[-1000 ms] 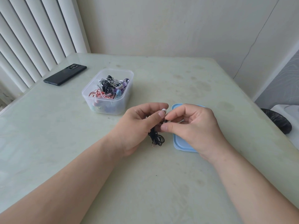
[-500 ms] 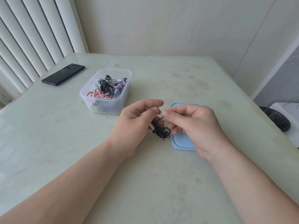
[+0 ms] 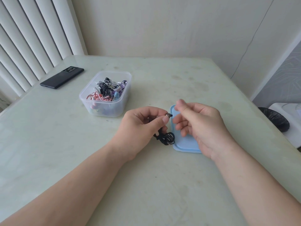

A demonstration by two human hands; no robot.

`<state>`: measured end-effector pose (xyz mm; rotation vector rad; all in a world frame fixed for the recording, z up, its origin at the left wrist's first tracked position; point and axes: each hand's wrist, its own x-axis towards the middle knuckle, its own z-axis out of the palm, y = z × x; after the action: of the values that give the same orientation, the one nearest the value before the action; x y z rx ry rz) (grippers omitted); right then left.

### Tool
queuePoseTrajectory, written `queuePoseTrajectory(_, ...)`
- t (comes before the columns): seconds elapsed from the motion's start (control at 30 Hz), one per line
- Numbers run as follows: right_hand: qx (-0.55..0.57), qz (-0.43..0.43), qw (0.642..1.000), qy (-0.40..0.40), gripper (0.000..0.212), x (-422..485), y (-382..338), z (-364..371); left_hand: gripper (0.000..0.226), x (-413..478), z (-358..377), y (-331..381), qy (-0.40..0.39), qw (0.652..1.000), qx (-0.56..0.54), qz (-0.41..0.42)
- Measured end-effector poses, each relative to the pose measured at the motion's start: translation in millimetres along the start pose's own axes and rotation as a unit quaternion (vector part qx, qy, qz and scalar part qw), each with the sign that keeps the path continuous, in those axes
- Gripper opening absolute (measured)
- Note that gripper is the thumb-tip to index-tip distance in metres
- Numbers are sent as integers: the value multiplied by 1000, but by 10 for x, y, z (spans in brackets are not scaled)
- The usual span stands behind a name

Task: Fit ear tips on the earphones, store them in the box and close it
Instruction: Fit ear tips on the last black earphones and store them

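My left hand (image 3: pixel 143 126) pinches one bud of the black earphones (image 3: pixel 167 137) between thumb and forefinger. Their coiled cable hangs below the hand, at the left edge of the blue lid (image 3: pixel 184 145). My right hand (image 3: pixel 197 123) hovers just right of the bud, over the lid, apart from it. Its thumb and forefinger tips are raised and close together; they are blurred, and I cannot see whether anything sits between them. The clear plastic box (image 3: pixel 114 72) stands open to the far left and holds several tangled earphones in black, red and purple.
A black phone (image 3: pixel 62 77) lies at the table's far left by the window blinds. A dark rounded object (image 3: pixel 275 119) sits on a white surface beyond the table's right edge. A wall stands behind the table.
My right hand has let go of the earphones and drawn back to the right and up. My left hand now shows the bud at its fingertips, with the cable hanging lower.
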<state>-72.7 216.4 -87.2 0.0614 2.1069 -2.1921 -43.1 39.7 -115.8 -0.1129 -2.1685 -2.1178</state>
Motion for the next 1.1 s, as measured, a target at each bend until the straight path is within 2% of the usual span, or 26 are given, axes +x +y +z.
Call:
queuePoseTrajectory(0.1, -92, -70, 986, 118, 7, 140, 5, -189, 5, 36, -15, -23, 15, 999, -36, -18)
queuePoseTrajectory(0.17, -163, -111, 965, 171, 11, 244, 22, -309, 5, 51, -26, -29, 24, 997, -69, -28)
queuePoseTrajectory(0.27, -297, -104, 938, 143, 16, 377, 51, -342, 3, 54, -15, -19, 21, 994, -102, -42)
queuePoseTrajectory(0.37, -453, -84, 880, 114, 23, 536, 62, -298, 3, 65, -18, -17, 16, 992, -114, -51)
queuePoseTrajectory(0.47, -532, -70, 839, 93, 13, 609, -2, -252, 5, 66, -33, -19, 15, 991, -120, -52)
queuePoseTrajectory(0.53, -551, -64, 828, 85, 17, 620, -19, -255, 4, 69, -36, -19, 15, 990, -126, -53)
queuePoseTrajectory(0.6, -520, -84, 845, 92, 17, 583, -24, -267, 3, 71, -40, -12, 15, 989, -137, -56)
queuePoseTrajectory(0.63, -474, -96, 870, 97, 14, 533, -40, -260, 3, 73, -40, -8, 14, 988, -142, -57)
queuePoseTrajectory(0.73, -196, -60, 977, 59, 6, 285, -97, -129, 2, 77, -52, -2, 12, 987, -149, -59)
queuePoseTrajectory(0.77, -103, -31, 994, 33, 7, 203, -94, -73, 2, 81, -53, -1, 12, 987, -150, -58)
queuePoseTrajectory(0.83, -8, -1, 1000, -1, 11, 82, -28, 0, 2, 74, -51, 6, 12, 986, -154, -58)
queuePoseTrajectory(1.1, 58, -38, 995, -67, 16, -4, 135, 54, 4, 68, -52, -13, -7, 991, -129, -46)
